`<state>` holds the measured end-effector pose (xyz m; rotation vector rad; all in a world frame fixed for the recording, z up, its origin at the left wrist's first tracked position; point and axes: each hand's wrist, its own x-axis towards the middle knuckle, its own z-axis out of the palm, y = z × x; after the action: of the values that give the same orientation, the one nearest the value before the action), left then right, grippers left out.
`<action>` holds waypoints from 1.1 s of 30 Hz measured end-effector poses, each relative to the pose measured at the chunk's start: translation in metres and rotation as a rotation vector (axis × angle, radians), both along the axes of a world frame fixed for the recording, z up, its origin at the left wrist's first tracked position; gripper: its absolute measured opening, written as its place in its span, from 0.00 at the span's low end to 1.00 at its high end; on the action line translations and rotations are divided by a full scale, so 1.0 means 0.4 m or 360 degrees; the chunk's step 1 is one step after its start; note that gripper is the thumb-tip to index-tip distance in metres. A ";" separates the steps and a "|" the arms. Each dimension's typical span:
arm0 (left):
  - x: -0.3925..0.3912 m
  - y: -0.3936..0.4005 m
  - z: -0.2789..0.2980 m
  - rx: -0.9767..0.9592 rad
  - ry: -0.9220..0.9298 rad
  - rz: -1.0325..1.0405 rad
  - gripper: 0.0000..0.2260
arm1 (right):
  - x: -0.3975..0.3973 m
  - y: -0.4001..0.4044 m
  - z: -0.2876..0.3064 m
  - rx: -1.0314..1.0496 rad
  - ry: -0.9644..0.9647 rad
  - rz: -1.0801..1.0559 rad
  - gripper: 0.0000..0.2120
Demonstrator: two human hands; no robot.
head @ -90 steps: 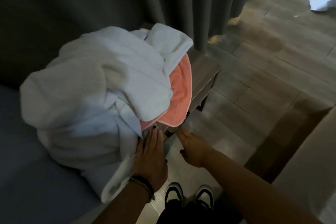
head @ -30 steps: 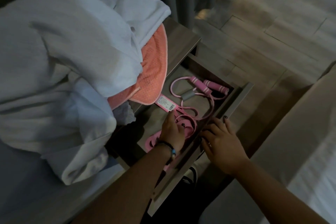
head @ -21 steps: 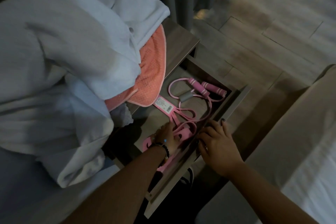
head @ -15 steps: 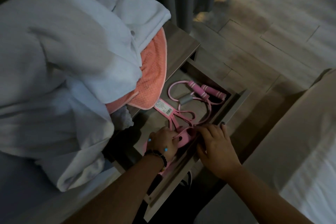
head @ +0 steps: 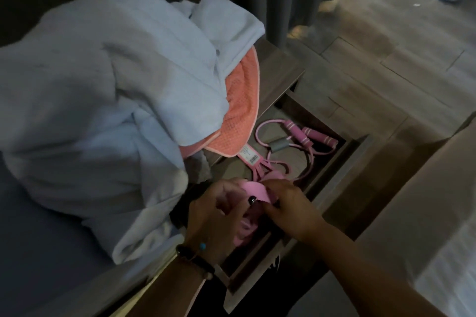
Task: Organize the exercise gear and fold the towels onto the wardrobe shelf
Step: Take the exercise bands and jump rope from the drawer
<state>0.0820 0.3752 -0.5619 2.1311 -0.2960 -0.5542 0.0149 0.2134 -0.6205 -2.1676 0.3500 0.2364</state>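
Pink resistance band [head: 253, 192], lengthwise along the open drawer [head: 332, 185], pinched by both hands' fingers [head: 251, 201]

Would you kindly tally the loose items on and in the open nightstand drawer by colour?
White: 1, towel pile
Orange: 1, towel
Pink: 2, handled resistance tube and band held by left hand and right hand
Total: 4

Left hand [head: 216, 216] and right hand [head: 291, 208] meet, fingers curled — each grip pinched tight.
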 end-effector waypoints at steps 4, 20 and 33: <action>0.014 0.043 0.033 -0.0163 -0.0057 0.0043 0.14 | 0.020 -0.014 0.046 0.0389 0.0068 -0.0442 0.08; 0.040 -0.046 0.139 -0.0374 -0.0132 -0.0161 0.43 | 0.103 -0.057 0.489 0.1293 -0.0160 -0.0463 0.15; 0.071 -0.001 0.126 -0.0828 0.0617 0.0205 0.15 | 0.042 -0.033 0.287 0.1593 0.0551 -0.0957 0.14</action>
<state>0.1104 0.3747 -0.5116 1.4944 -0.0702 -0.7116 0.0318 0.2004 -0.5057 -0.9747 0.8451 0.3464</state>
